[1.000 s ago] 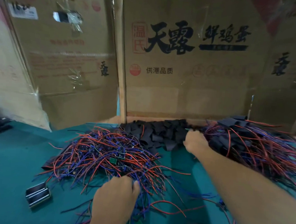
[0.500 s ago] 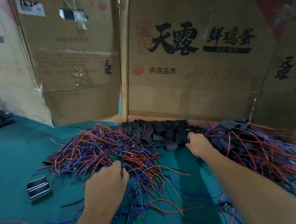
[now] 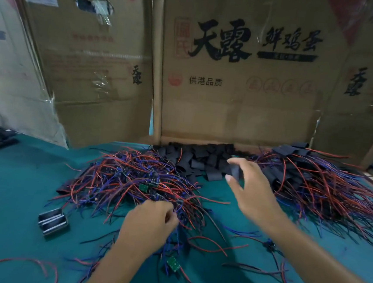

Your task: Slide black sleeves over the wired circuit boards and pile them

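Backdrop: flattened cardboard boxes (image 3: 239, 82) stand as a wall behind a green table (image 3: 15, 184).
Right fingers: thumb and forefinger (image 3: 236, 161) pinch one black sleeve (image 3: 236, 172), the other fingers loosely curved.
Right hand: the right hand (image 3: 252, 193) hangs off the table, just in front of the sleeve heap.
Sleeve: short tube; too blurred to tell which way its long axis points.
Left fingers: curled down into red and blue wires; what they grip is hidden.
Left hand: the left hand (image 3: 150, 225) sits at the near edge of the bare-board tangle (image 3: 136, 182).
Sleeve heap: loose black sleeves (image 3: 199, 159) lie against the cardboard, between the two wire piles.
Finished pile: sleeved boards (image 3: 318, 183) on the right, wires fanning toward the right edge.
Stray board: one green board (image 3: 173, 264) near the left wrist, wires trailing right.
Open room: green surface on the left, with a small metal clip (image 3: 52, 221) on it.
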